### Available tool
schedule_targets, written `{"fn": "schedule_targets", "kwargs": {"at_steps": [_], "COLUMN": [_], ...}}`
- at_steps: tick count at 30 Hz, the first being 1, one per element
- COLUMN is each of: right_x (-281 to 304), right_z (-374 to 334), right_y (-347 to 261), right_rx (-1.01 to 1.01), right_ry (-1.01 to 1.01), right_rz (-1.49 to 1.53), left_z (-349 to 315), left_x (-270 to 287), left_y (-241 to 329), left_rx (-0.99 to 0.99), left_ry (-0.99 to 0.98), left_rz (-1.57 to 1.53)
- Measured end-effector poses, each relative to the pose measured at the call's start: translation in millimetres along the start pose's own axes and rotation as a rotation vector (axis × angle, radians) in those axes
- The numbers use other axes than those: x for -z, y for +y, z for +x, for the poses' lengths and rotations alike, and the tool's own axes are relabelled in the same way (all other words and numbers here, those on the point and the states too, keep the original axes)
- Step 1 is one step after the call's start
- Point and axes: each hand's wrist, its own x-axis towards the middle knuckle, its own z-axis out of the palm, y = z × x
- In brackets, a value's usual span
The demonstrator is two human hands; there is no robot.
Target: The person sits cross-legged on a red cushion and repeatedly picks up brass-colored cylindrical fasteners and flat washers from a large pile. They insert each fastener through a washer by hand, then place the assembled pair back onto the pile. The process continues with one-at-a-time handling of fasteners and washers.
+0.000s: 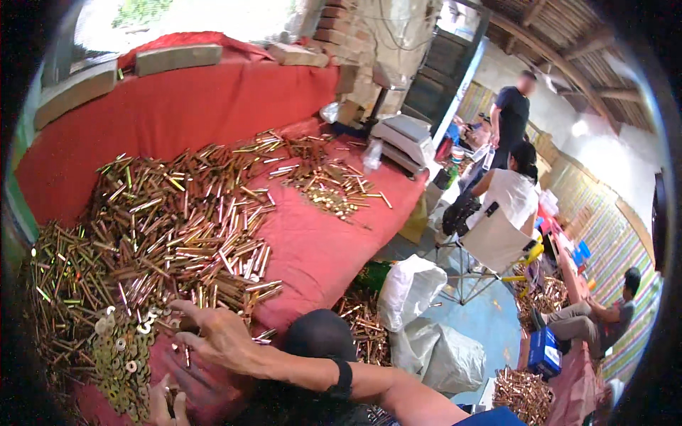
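My right hand [224, 341] reaches in over the red cloth [312, 248], thumb and fingers apart, at the edge of a big heap of slim copper-coloured metal rods [177, 220]. Beside its fingertips lies a pile of flat brass-coloured washers [117, 362], with a few paler ones near the rods. A small shiny metal piece [187, 356] shows just below its thumb. At the lower edge my left hand [168, 410] is partly cut off, its fingers curled together next to the washers; what they hold is too small to make out.
Small brass-coloured parts [334, 199] lie farther along the cloth, near a scale [403, 138]. Concrete blocks [179, 59] weigh down the cloth's back edge. White sacks [412, 291] and more rods are to the right. Several people are beyond, one in a folding chair [497, 234].
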Motion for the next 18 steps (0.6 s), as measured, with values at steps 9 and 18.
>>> {"fn": "schedule_targets", "kwargs": {"at_steps": [9,18], "right_x": [6.0,2.2], "right_z": [8.1,12.2], "right_y": [4.0,4.0], "right_rx": [0.055,0.082], "right_ry": [0.150,0.138], "right_rz": [0.260,0.335], "left_z": [0.3,-12.9], "left_x": [2.8,5.8], "left_y": [-6.7,-18.2], "left_rx": [-0.083,-0.016], "left_ry": [-0.096,-0.121], "left_rz": [-0.264,-0.077]}}
